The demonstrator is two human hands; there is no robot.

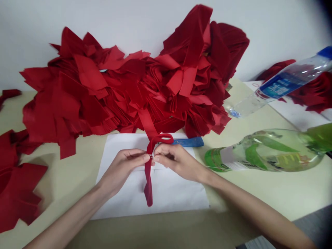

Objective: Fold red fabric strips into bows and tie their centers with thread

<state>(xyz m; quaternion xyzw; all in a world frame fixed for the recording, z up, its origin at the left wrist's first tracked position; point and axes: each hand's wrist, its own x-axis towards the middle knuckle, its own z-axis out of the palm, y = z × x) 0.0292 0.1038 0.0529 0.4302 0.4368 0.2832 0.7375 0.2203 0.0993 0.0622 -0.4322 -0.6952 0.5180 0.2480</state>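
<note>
Red fabric ribbon hangs between the 2 hands, over a white paper sheet. The left hand has its thumb and index finger clamped on the ribbon just below its fold. The right hand has its thumb and fingers pinched together beside it, at a thin white thread that shows between the 2 sets of fingertips; its exact grip on the thread is too small to tell.

The ribbon's long axis runs roughly away from the person, with its narrow tail pointing toward the person and 1 loop turned to the right above the right hand. Just beyond the fold, a flat red strip slants up and to the left.

On the sheet, the blue handle lies sideways across the far right edge. Farther out on the tabletop, a large heap of red fabric pieces spreads along the wall, with more red pieces at the far left. At the right, a green-tinted bottle and a clear plastic bottle lie on their sides, both cap ends pointing right, the clear bottle angled away.
</note>
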